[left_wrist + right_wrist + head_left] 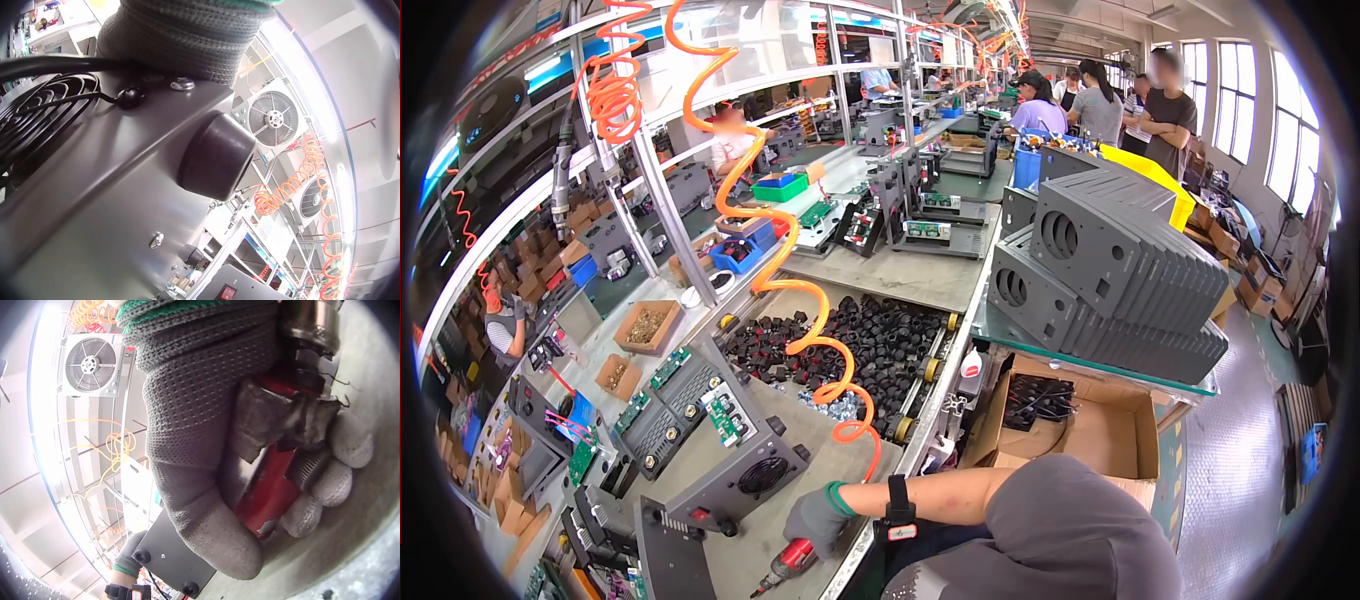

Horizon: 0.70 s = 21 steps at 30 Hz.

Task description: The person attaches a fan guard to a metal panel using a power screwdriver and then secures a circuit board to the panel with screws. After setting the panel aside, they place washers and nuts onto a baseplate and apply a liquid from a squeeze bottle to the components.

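My right hand (820,520), in a grey knit glove with a green cuff, grips a red air screwdriver (790,563) low over the bench. In the right wrist view its fingers curl round the red body (269,490), partly wrapped in worn grey tape. My left hand (181,40), also gloved, is at the edge of a dark grey metal case (112,206); its fingers are hidden behind the case. That case has a black rubber foot (215,156), screws and a black wire fan grille (47,109). In the head view the left hand is out of sight.
An orange coiled air hose (800,285) hangs over the bench. Beyond lies a heap of black parts (870,340). Grey panels (1100,280) are stacked at right above an open carton (1120,430). Circuit boards (725,415) and small boxes (647,325) stand left. Several people are farther back.
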{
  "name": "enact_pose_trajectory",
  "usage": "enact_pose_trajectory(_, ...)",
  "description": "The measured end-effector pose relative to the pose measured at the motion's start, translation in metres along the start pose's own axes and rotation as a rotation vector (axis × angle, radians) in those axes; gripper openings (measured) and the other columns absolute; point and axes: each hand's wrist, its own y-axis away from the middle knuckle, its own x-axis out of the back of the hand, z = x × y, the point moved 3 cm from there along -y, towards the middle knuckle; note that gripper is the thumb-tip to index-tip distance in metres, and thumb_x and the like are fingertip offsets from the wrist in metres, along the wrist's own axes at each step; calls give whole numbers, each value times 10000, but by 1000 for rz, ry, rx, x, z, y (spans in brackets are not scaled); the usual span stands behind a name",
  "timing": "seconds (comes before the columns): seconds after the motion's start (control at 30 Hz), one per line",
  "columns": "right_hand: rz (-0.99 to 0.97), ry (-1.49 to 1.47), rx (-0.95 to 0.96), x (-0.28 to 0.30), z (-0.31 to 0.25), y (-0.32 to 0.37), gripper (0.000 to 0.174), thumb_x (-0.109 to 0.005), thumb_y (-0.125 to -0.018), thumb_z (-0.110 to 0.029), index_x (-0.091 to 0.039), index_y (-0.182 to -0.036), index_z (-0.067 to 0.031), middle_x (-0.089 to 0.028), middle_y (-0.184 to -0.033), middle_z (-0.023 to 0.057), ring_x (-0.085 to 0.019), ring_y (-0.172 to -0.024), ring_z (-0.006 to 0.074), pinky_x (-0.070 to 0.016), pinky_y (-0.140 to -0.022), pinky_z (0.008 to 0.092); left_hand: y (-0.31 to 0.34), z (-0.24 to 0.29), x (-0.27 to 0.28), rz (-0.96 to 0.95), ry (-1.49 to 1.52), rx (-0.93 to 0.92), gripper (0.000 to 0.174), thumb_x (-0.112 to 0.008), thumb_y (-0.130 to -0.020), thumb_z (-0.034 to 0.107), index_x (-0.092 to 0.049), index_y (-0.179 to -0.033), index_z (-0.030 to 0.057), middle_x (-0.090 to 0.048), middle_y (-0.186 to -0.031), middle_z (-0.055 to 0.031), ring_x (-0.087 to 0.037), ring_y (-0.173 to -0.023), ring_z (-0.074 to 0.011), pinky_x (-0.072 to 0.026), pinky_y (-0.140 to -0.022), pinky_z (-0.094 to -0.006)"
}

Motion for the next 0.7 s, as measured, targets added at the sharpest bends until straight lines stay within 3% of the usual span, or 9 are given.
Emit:
enact_pose_trajectory(0.27,24,8,22,-3,4,-3,594,-792,-559,-301,-664,-1093,-75,-694,-957,154,-664,-922,370,-499,-800,461,3,6,-1,22,71,57,388,-540,-991,369,-693,-1188,72,-710,-1142,-140,-635,-1056,-315,-426,-984,-426)
enact_pose_trajectory(0.7,-17,23,10,-1,1,-2,600,-803,-546,-305,-659,-1081,-76,-692,-960,160,-661,-924,380,-498,-794,471,0,3,0,38,-5,-11,360,-545,-992,352,-696,-1173,80,-720,-1102,-130,-654,-995,-300,-451,-943,-413)
